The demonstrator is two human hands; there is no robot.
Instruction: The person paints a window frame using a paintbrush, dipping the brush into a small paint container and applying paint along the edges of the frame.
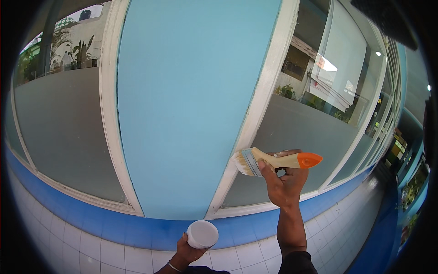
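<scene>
Pale blue wall panel (187,91) fills the upper middle of the frame, windows (68,132) either side. Right of centre, the right hand (288,180) closes its fingers around a paintbrush (279,161), bristles touching or just before the white window frame (265,91); I can't tell which. Bottom middle, the left hand's (188,252) half-curled fingers cradle a white tub (203,234).
</scene>
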